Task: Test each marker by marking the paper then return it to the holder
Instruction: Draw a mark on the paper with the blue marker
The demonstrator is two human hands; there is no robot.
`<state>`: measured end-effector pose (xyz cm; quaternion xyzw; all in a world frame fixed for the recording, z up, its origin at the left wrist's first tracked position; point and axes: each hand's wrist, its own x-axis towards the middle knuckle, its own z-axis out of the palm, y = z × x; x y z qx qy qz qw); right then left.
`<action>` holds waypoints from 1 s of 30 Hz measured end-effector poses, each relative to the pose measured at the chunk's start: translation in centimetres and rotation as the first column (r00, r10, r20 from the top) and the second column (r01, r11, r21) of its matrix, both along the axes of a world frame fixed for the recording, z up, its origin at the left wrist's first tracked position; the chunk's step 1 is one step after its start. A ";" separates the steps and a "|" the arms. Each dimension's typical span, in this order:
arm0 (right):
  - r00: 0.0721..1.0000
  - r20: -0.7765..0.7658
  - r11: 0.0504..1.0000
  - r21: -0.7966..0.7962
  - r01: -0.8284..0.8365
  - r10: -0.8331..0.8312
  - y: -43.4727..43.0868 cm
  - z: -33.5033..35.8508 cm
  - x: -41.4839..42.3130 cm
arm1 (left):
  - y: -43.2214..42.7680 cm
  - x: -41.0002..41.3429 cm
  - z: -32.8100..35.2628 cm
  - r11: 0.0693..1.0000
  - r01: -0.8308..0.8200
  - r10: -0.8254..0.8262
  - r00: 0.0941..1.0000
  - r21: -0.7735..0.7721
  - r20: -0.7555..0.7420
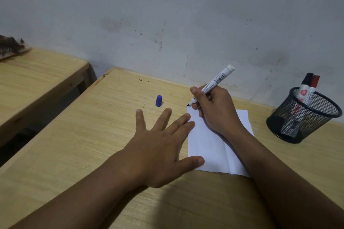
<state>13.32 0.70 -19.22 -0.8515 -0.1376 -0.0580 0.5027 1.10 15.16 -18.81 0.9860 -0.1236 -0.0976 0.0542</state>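
A white sheet of paper (214,147) lies on the wooden desk (93,135). My right hand (214,109) grips an uncapped white marker (217,78), its dark tip at the paper's far left corner. My left hand (160,145) lies flat with fingers spread, the thumb and fingertips pressing on the paper's left edge. A blue cap (158,100) stands on the desk beyond my left hand. A black mesh holder (303,117) at the right holds a black-capped marker (305,85) and a red-capped marker (313,87).
A second wooden desk (37,83) stands to the left across a narrow gap, with a dark frayed object (11,46) on its far edge. A stained grey wall (167,24) runs right behind both desks.
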 end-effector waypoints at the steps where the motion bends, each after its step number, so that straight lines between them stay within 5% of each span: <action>1: 1.000 -0.002 1.000 -0.008 0.001 -0.001 0.0 0.0 0.0 | 0.0 0.0 0.0 1.000 0.000 0.000 1.000 0.000 0.000; 13: 1.000 0.018 0.998 -0.066 -0.009 0.010 -0.1 -0.2 0.1 | 0.1 0.2 -0.3 1.000 -0.007 0.007 1.000 -0.013 0.007; 23: 0.999 0.008 0.949 0.313 0.041 -0.046 -0.4 2.6 -1.2 | 0.3 -0.4 0.3 0.993 0.000 0.013 0.994 -0.118 0.107; 28: 0.998 0.035 0.958 0.286 0.030 -0.042 -1.7 5.0 -3.2 | 1.2 0.7 0.2 0.928 -0.159 0.302 0.852 -0.337 0.427; 30: 0.999 0.025 0.963 0.267 0.030 -0.038 -2.5 5.6 -4.7 | 2.3 2.3 0.6 0.903 -0.294 0.407 0.819 -0.315 0.404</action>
